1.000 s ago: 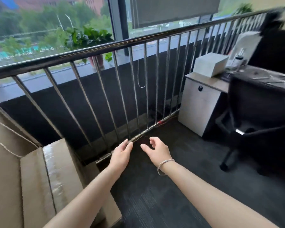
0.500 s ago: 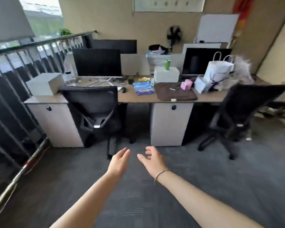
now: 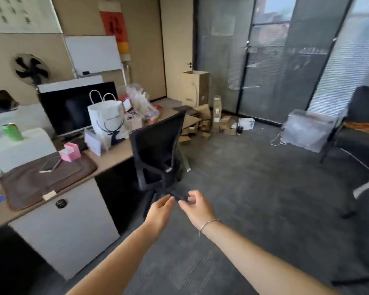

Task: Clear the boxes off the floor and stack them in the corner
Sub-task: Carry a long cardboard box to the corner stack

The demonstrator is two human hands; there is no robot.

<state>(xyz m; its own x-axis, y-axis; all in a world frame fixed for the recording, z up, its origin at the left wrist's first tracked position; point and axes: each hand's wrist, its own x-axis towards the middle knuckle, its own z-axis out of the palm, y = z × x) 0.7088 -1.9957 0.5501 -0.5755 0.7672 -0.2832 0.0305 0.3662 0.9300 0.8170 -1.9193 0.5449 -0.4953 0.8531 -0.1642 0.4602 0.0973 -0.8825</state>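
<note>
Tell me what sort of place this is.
Most likely a shared office: a desk with a monitor, a black swivel chair, and a whiteboard on the wall. Cardboard boxes litter the far floor.

small cardboard boxes [image 3: 209, 124] lie scattered on the grey carpet floor [image 3: 254, 188] beside a tall carton [image 3: 197, 87].

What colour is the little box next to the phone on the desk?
Pink. The little box shows in the head view, beside the phone.
</note>
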